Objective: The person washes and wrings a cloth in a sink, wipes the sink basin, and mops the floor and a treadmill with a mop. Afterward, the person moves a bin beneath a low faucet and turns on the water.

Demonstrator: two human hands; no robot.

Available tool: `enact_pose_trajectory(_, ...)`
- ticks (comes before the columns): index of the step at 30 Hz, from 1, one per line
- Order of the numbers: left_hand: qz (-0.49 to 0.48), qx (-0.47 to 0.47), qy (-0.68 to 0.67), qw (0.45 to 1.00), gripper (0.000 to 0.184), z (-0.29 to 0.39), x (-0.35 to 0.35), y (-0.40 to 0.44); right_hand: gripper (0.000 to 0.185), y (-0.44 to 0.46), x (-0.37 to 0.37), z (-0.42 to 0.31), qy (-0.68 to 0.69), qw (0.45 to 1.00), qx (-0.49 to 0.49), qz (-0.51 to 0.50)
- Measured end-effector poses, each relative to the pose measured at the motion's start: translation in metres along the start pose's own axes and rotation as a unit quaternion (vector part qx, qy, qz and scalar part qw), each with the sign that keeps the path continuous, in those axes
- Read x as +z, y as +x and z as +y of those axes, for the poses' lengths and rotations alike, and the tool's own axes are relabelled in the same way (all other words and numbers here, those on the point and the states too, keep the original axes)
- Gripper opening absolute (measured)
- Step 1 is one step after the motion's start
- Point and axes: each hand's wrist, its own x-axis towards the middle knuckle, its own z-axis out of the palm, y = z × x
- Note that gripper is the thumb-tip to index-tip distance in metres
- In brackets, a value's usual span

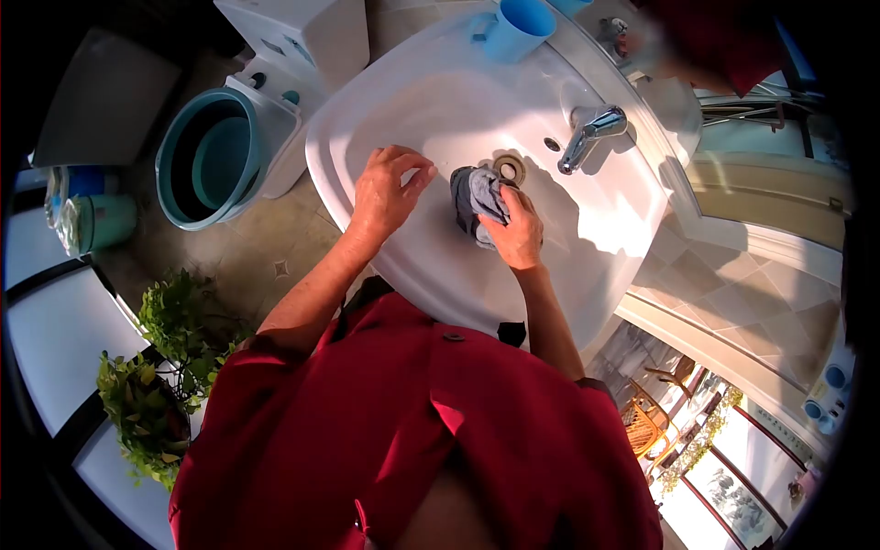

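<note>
My right hand [518, 231] is closed around a bunched, wet-looking grey cloth [478, 194] low in the white sink [412, 110]. The cloth has a darker side on its left and rests beside the round drain [509, 168]. Over the left part of the basin, my left hand [387, 188] is raised with loosely bent fingers, apart from the cloth. Its thumb is near the fingertips, and nothing shows between them. A chrome faucet [591, 137] stands at the sink's back edge; no water is seen running from it.
A blue mug [518, 32] stands on the sink's far rim. To the left, a teal bucket [209, 156] sits on the toilet [284, 119]. A green bin [105, 223] and a leafy plant [151, 394] are farther left. A mirror [779, 202] runs behind the faucet.
</note>
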Motion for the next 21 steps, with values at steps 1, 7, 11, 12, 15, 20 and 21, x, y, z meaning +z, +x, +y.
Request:
enact_pose_trajectory(1, -0.013, 0.004, 0.017, 1.000, 0.014, 0.001, 0.005, 0.009, 0.050, -0.001, 0.001, -0.002, 0.003, 1.000, -0.009, -0.001)
enact_pose_trajectory(7, -0.096, 0.021, 0.045, 0.994, 0.013, 0.004, 0.032, 0.033, 0.052, -0.006, 0.001, -0.001, 0.019, 0.999, -0.038, 0.002)
enact_pose_trajectory(11, -0.065, 0.020, 0.029, 0.997, 0.012, 0.004, 0.032, 0.033, 0.054, -0.012, 0.002, 0.016, 0.024, 0.999, -0.023, 0.019)
enact_pose_trajectory(12, -0.046, 0.015, 0.021, 0.999, 0.012, 0.004, 0.028, 0.033, 0.054, -0.014, 0.000, 0.020, 0.025, 0.999, -0.020, 0.019)
enact_pose_trajectory(15, -0.020, -0.004, -0.013, 1.000, 0.011, 0.005, 0.010, 0.035, 0.054, -0.021, -0.005, 0.029, 0.024, 1.000, -0.007, 0.012)
enact_pose_trajectory(20, -0.001, -0.031, -0.100, 0.994, 0.011, 0.012, -0.010, 0.030, 0.048, -0.027, -0.013, 0.031, 0.068, 0.997, 0.026, -0.002)
enact_pose_trajectory(21, 0.006, -0.038, -0.115, 0.993, 0.011, 0.012, -0.014, 0.029, 0.046, -0.030, -0.012, 0.034, 0.061, 0.998, 0.028, -0.009)
